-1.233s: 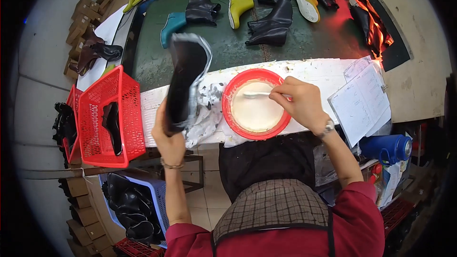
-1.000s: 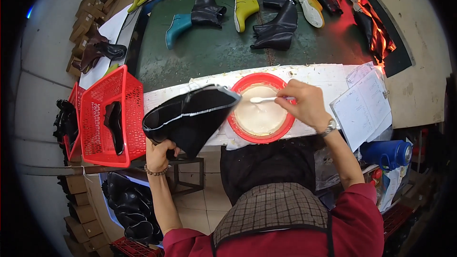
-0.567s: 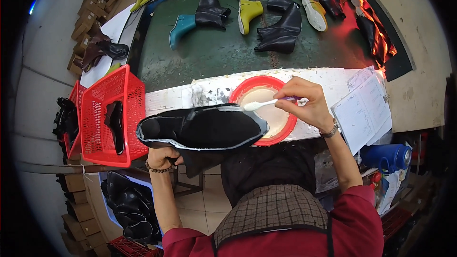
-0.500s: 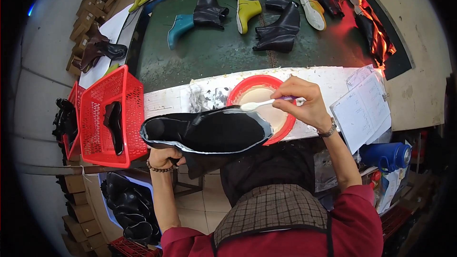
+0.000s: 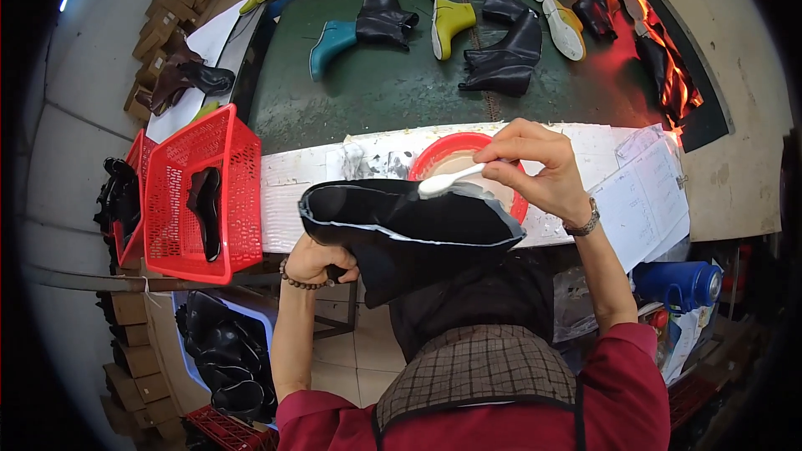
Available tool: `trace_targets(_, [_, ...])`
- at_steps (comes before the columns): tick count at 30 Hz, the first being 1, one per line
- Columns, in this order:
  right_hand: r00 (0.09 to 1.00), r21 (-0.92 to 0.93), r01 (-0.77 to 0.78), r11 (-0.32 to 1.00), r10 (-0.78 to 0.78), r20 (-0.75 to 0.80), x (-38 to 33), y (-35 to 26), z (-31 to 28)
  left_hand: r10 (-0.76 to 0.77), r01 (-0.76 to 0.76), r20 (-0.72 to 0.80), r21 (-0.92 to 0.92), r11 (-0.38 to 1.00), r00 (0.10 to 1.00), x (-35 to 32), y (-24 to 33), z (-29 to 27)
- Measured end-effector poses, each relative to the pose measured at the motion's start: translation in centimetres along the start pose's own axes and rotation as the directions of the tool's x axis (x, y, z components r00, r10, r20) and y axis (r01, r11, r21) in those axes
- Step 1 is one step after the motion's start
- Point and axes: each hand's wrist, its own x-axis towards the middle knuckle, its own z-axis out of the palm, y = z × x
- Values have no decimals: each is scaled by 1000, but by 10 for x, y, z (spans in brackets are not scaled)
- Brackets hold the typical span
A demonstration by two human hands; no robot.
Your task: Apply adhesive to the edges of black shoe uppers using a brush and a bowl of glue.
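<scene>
While the fingers of the right hand point(image 5: 541, 169) pinch the slim handle of a white brush point(image 5: 436, 186), the fingers of the left hand point(image 5: 322, 263) are curled around dark material beneath the heel end of a black boot point(image 5: 418, 244). Held in the air at the near edge of the white counter point(image 5: 288, 184), the boot has its underside turned up. Its long axis runs roughly left to right, with the right end tipped slightly toward the person; the wider end, apparently the toe, points right, and the upper hangs toward the person. The brush head appears to touch the far edge of the underside.

Because the left grip sits at one end only, pressure from the brush could make the toe swing or dip. A heavily loaded head could also smear paste past the pale border, or drip it.

Just behind the toe, partly covered by it, is a red basin point(image 5: 433, 151) holding cream-coloured paste point(image 5: 456, 164). Farther out, a red basket point(image 5: 244, 192) with a dark shoe point(image 5: 205, 213) is at left, papers point(image 5: 639, 200) at right, and yellow boots point(image 5: 452, 29) beyond.
</scene>
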Motion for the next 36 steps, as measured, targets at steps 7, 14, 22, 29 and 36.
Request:
trace_targets(7, [995, -13, 29, 999, -28, 96, 21, -3, 8, -105, 111, -69, 84, 990, 992, 14, 6, 34])
trace_targets(14, [971, -147, 202, 968, -178, 161, 51, -15, 15, -217, 216, 3, 111, 970, 976, 22, 8, 46])
trace_targets(22, [990, -140, 132, 981, -124, 60, -1, 33, -7, -29, 25, -86, -45, 999, 996, 9, 19, 22])
trace_targets(29, [741, 282, -512, 812, 583, -332, -82, 124, -15, 545, -213, -342, 665, 716, 765, 75, 49, -20])
trace_targets(36, [704, 240, -522, 818, 573, -419, -122, 153, -5, 826, 123, -172, 985, 124, 537, 216, 20, -101])
